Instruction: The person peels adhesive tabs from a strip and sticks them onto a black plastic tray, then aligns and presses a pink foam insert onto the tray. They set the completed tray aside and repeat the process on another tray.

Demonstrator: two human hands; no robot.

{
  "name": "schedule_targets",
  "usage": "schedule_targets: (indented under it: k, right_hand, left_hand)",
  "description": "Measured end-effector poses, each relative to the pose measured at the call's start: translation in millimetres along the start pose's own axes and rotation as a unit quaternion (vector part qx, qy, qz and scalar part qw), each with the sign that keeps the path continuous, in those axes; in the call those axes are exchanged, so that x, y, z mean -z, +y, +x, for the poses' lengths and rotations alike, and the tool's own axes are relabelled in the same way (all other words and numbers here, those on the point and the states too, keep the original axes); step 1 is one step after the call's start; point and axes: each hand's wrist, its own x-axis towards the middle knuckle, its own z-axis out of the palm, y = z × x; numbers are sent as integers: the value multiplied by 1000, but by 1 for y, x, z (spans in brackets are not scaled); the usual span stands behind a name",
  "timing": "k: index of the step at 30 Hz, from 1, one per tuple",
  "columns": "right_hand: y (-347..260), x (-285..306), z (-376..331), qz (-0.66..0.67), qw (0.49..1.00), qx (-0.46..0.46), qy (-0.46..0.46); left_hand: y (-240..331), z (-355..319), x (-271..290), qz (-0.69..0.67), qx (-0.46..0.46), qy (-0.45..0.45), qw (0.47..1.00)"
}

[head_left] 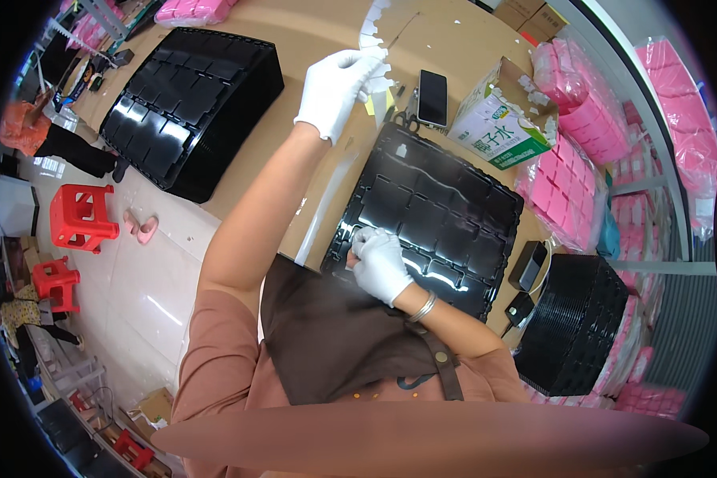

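My left hand [332,92], in a white glove, reaches to the far part of the table. Its thumb and fingers are pinched at a ragged white strip [372,24] that looks like overlapping bits of sticker or tape. My right hand [381,267], gloved in white with some bare fingertips showing, rests over the near left part of a black plastic tray [438,207]. Its fingers are drawn together, and whatever lies in them is hidden. The shiny tray has rows of moulded compartments and lies right in front of me.
A tall stack of black trays [191,103] stands at the left, another stack [573,327] at the right. Beyond my tray are scissors [402,119], a phone [432,97] and a cut-open carton [506,119]. Bagged pink trays [562,191] line the right side; red stools [84,217] stand on the floor.
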Motion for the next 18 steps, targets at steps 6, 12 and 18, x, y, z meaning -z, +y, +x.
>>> schedule_targets:
  k: [6,12,18]
  right_hand:
    - [-1,3,7,-77,996,-48,8]
    - [9,83,63,297,928,-75,212]
    - [-1,139,117,448,827,-41,337]
  left_hand:
    - [-2,-3,-1,41,-22,-23,999]
    - [6,-13,-8,7,-16,-32,999]
    - [5,-21,-19,10,-10,-35,999]
